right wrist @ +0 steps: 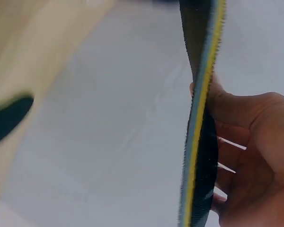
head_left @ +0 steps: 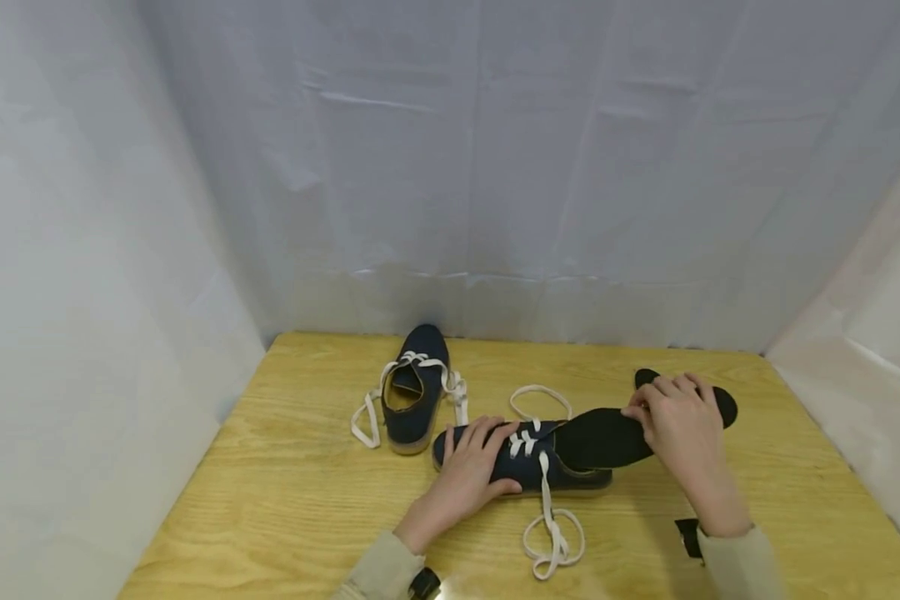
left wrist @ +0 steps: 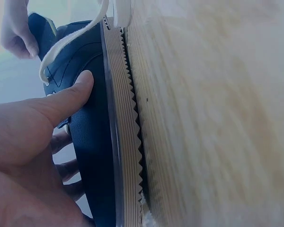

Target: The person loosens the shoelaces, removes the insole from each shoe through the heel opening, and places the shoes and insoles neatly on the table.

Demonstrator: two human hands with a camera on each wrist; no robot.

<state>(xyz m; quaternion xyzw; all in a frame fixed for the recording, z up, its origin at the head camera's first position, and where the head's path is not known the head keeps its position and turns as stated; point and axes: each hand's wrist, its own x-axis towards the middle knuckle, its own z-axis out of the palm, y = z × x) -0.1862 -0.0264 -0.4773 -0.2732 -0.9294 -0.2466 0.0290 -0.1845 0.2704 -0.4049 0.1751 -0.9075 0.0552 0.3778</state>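
Observation:
A dark blue lace-up shoe (head_left: 581, 480) lies sideways on the wooden table, toe to the left, its sole on the wood. My left hand (head_left: 465, 468) holds it across the toe end, with the thumb (left wrist: 78, 92) along the near side and the fingers over the top. My right hand (head_left: 678, 427) pinches a black insole (head_left: 603, 439) near one end. The insole's other end is inside the shoe's opening, where the tongue and collar partly hide it. Yellow and grey layers show along the insole's edge (right wrist: 199, 127) in the right wrist view.
A matching shoe (head_left: 412, 429) stands farther back on the left, its white laces loose. Another black insole (head_left: 726, 407) lies behind my right hand, partly covered by it. Loose white laces (head_left: 558, 550) trail toward me. Pale sheeting (head_left: 525, 192) hangs around the table.

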